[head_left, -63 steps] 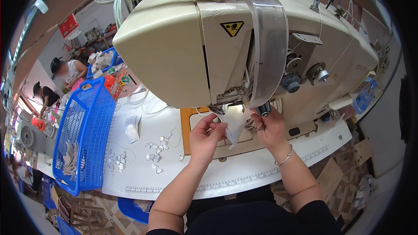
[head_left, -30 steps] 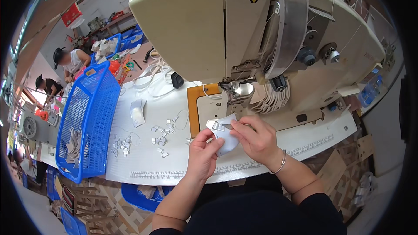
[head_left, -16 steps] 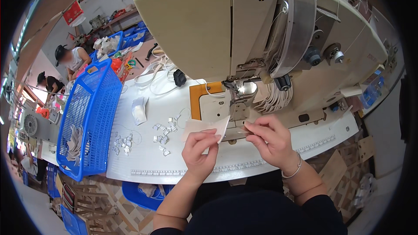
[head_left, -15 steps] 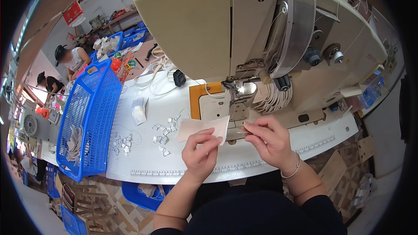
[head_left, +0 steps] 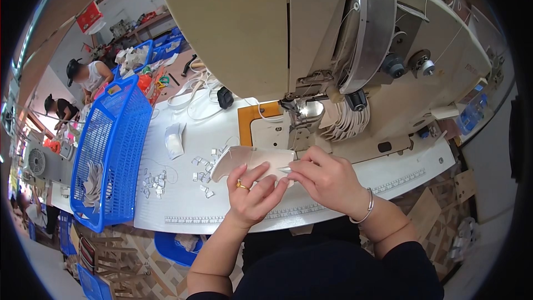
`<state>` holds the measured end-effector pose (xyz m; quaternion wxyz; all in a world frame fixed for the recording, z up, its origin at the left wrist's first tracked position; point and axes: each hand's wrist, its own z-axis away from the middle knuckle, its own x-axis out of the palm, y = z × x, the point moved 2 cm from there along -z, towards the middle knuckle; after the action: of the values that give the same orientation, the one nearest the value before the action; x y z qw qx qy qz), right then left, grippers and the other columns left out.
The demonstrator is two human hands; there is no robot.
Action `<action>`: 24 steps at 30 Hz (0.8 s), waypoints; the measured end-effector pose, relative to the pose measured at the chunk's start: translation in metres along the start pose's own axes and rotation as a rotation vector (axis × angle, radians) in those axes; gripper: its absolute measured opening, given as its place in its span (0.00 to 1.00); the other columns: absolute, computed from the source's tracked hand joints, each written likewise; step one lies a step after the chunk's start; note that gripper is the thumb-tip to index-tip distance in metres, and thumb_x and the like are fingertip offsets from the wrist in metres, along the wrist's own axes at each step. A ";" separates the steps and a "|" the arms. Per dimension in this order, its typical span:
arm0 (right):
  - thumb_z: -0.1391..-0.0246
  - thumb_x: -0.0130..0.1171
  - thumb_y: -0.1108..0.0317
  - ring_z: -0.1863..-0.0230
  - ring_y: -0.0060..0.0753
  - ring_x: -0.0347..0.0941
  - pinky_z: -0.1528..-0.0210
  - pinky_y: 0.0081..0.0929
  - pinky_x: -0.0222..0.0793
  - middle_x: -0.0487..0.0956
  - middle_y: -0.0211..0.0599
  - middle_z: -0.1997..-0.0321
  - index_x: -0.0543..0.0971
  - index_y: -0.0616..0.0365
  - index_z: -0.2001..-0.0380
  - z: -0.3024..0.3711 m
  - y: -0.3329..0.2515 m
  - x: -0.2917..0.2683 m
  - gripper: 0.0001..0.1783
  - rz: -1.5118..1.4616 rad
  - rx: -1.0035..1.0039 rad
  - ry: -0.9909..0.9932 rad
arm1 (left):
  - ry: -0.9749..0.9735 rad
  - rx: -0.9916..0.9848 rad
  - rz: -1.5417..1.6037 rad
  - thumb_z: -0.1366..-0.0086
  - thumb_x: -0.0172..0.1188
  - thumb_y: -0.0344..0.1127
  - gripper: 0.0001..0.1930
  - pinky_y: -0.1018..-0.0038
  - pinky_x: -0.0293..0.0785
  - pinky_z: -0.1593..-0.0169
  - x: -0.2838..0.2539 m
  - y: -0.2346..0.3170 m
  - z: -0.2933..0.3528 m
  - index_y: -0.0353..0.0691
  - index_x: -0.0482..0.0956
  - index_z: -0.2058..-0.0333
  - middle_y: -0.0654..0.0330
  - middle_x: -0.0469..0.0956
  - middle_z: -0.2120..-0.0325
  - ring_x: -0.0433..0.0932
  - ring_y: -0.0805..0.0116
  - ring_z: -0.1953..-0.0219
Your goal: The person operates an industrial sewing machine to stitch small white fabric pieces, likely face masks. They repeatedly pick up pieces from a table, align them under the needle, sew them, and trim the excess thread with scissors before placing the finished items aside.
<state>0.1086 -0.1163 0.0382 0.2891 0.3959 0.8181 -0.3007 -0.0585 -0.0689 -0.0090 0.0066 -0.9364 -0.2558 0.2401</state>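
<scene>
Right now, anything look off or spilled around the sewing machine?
Only mildly: small shiny pieces lie strewn in loose groups on the white table, left of the left hand, at mixed angles rather than in a container. It may just be normal layout; no damage is evident.

White table (head_left: 216,205), silvery loops (head_left: 209,168) (scattered), ruler (head_left: 191,220)

Pale pink piece (head_left: 260,158) — blue basket (head_left: 126,153)
</scene>
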 end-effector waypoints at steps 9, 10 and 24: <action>0.56 0.62 0.68 0.77 0.32 0.72 0.77 0.25 0.69 0.69 0.32 0.72 0.76 0.59 0.70 0.000 0.000 0.001 0.09 -0.023 0.031 -0.008 | -0.009 -0.002 -0.003 0.57 0.63 0.27 0.13 0.63 0.59 0.46 0.000 -0.002 0.002 0.54 0.80 0.71 0.70 0.70 0.76 0.76 0.67 0.63; 0.56 0.63 0.69 0.77 0.32 0.72 0.77 0.25 0.70 0.70 0.33 0.72 0.76 0.60 0.70 -0.002 0.002 0.002 0.10 -0.020 0.033 0.005 | -0.008 -0.003 0.000 0.58 0.63 0.26 0.13 0.63 0.60 0.47 -0.002 -0.001 0.001 0.53 0.80 0.72 0.69 0.70 0.76 0.76 0.67 0.64; 0.61 0.66 0.68 0.79 0.30 0.72 0.79 0.23 0.68 0.72 0.32 0.72 0.78 0.60 0.70 0.000 0.005 0.017 0.12 -0.003 -0.081 0.227 | 0.079 -1.331 1.427 0.44 0.57 0.20 0.17 0.78 0.71 0.56 0.002 -0.012 0.001 0.31 0.67 0.56 0.55 0.75 0.63 0.74 0.73 0.62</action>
<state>0.1040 -0.1059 0.0244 0.2097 0.4142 0.8577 -0.2209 -0.0632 -0.0577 -0.0093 -0.6620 -0.6909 0.2880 -0.0374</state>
